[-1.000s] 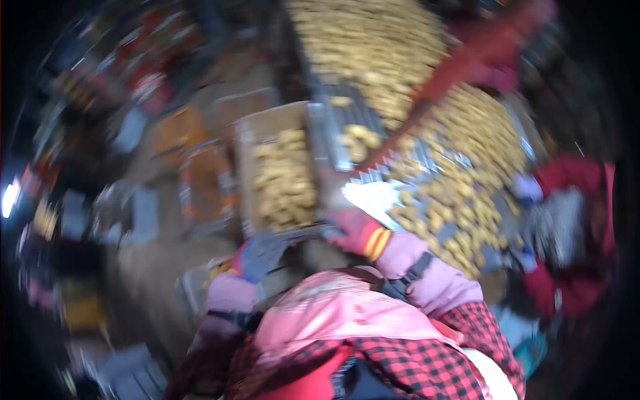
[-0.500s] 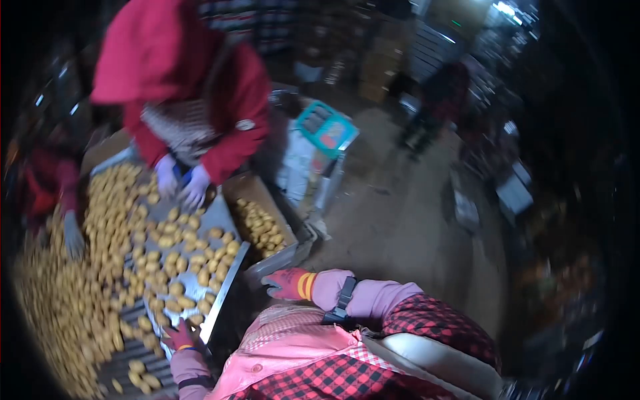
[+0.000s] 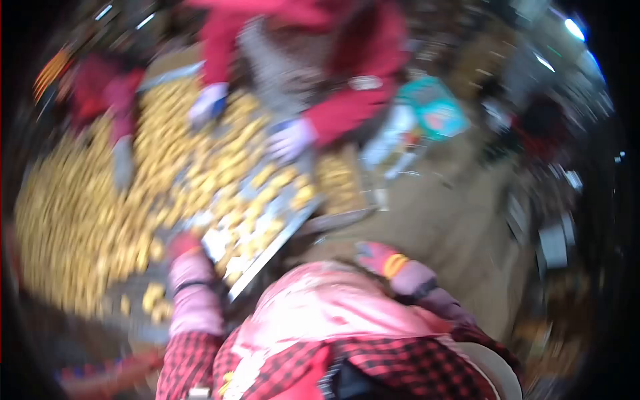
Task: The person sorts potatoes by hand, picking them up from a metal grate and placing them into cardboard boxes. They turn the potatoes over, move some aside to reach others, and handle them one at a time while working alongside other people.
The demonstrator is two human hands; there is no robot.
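Yellow potatoes point(image 3: 73, 220) lie in a broad spread over the sorting table. My left hand point(image 3: 183, 247), in a red glove, is at the near side of the potatoes, beside the bright metal chute point(image 3: 215, 241); motion blur smears its fingers and whatever may be in them. In front of my body, to the right of the chute's metal edge point(image 3: 277, 243), my gloved right hand point(image 3: 379, 259) hangs over the floor. Its fingers are stretched out, and nothing shows in them.
A co-worker in a red jacket point(image 3: 360, 110) reaches over the potatoes from the far side, and another person's gloved hand point(image 3: 123, 163) is at the left. Beyond the chute stands a box of potatoes point(image 3: 339, 177), with a teal scale point(image 3: 433, 107) behind it.
The view has swung left and down. My left arm now reaches further over the table. The co-worker's hands have moved apart. My right hand stays beside the table.
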